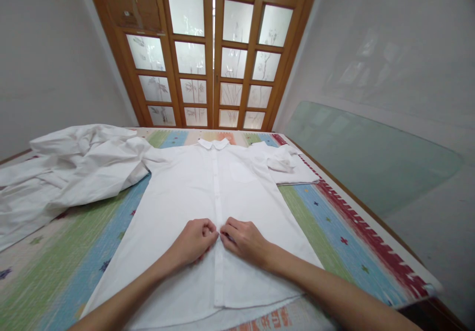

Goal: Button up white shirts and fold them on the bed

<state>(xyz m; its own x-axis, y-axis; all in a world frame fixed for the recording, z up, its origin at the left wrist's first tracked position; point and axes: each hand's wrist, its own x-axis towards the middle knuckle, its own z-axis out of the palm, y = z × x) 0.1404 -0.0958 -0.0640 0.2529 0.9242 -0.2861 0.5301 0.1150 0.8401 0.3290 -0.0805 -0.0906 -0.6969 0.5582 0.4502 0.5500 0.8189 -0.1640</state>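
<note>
A white short-sleeved shirt (189, 187) lies spread out flat, front side up, with its collar at the far end and its hem toward me. My left hand (198, 239) pinches the left side of the button placket, low on the shirt front. On the placket's other side, my right hand (241, 239) is closed in a pinch too, its fingertips almost meeting those of the left. Both hands touch the shirt's front strip. Whether a button sits between the fingers is hidden.
A crumpled heap of white cloth (81, 167) lies to the left. Folded white cloth (293, 172) is at the right, by the shirt's sleeve. Beneath everything is a striped, patterned cover (345, 252). Behind the table stand wooden doors with glass panes (213, 93).
</note>
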